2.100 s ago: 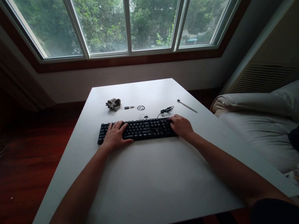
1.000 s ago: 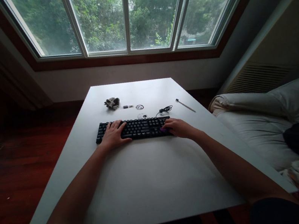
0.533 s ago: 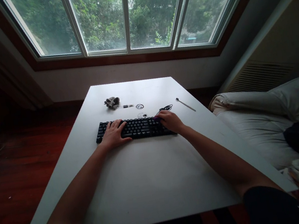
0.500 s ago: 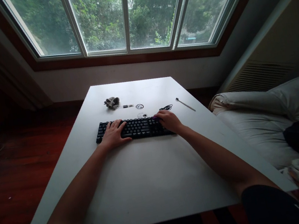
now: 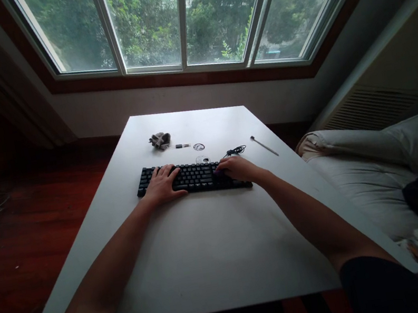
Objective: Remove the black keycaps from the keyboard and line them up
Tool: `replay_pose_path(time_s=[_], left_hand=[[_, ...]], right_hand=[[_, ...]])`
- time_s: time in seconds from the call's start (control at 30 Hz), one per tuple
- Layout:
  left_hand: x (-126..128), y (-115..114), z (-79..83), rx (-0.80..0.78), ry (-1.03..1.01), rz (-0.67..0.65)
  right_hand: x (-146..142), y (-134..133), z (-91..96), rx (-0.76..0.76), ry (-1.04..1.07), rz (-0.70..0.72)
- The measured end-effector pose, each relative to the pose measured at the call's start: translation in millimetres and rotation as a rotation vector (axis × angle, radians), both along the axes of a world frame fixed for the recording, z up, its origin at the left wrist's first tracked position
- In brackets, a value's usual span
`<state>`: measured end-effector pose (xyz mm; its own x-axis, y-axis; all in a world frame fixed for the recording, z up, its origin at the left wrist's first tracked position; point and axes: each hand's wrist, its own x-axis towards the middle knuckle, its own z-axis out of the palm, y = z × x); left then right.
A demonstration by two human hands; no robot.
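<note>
Resting over the left part of the black keyboard (image 5: 196, 176) with the left hand (image 5: 160, 186), palm down: fingers fanned well apart across the keys, thumb stretched out by the near edge, loose rather than clenched. With the right hand (image 5: 238, 167), fingers curled in and pinched around a small purple thing (image 5: 218, 172), mostly hidden by the fingertips; cannot tell its kind. Held low over the keys, just right of the main letter block, seemingly in contact, though too dark there for certainty. Lying crosswise on the white table (image 5: 216, 246) under both hands: the keyboard, with a bundled black cable (image 5: 235, 150) just beyond its right part. To the right of the cable, a slim stick (image 5: 265, 146) with a dark head, slanting; farther back on the left, a crumpled grey bundle (image 5: 161, 141). Compared with half a second ago: purple thing drawn from the keyboard's far edge toward the near one, right wrist swung outward, more of the near right corner uncovered. Compared with about two seconds ago: right fingers shifted from the right end toward the middle. Unchanged: left hand, same spot, same spread.
</note>
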<state>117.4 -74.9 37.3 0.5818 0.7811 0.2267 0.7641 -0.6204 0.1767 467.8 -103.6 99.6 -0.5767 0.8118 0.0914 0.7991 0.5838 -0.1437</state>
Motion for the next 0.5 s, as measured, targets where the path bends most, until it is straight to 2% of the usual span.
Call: replay_pose_path(time_s=[0.17,0.3,0.5], left_hand=[[0,0,-0.8,0.013,-0.008,-0.008],[0,0,-0.3,0.010,-0.008,-0.002],[-1,1,0.5,0.011,-0.002,-0.018]], right_hand=[[-28,-2,-11.6,0.179,0.062,-0.123],[-40,-2,-17.9,0.139,-0.019,-0.150],[-31,18,-5.5,0.020,0.021,-0.086]])
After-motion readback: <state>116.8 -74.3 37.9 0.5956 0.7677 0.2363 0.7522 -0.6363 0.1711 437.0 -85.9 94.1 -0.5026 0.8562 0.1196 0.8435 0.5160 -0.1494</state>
